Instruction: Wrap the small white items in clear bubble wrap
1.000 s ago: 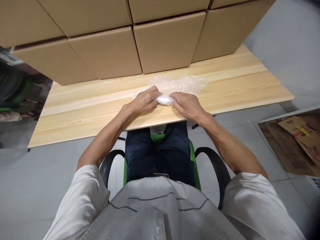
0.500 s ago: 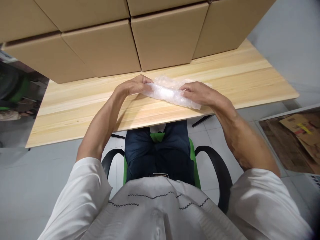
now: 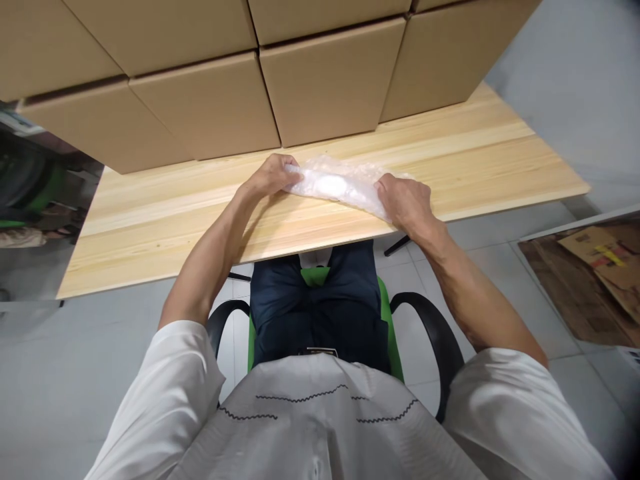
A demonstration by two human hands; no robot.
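While we sit facing a wooden table point(image 3: 150, 220), we grip a strip of clear plastic wrap point(image 3: 360, 193) near its two ends, just above or on the tabletop; we cannot tell which. With the left hand point(image 3: 274, 175) we pinch the left end between thumb and fingers. With the right hand point(image 3: 407, 200), its fingers curled inward, we grasp the right end, nearer the table's front edge. Between the hands we note a white oval item point(image 3: 330, 184) showing in the wrap; its nature we cannot tell. Beyond the strip, we see crumpled film of the same kind spread toward stacked cardboard boxes point(image 3: 330, 87), which line the table's far side. Below, we observe dark trousers point(image 3: 315, 320) on a green chair point(image 3: 393, 337) with black armrests point(image 3: 445, 340).
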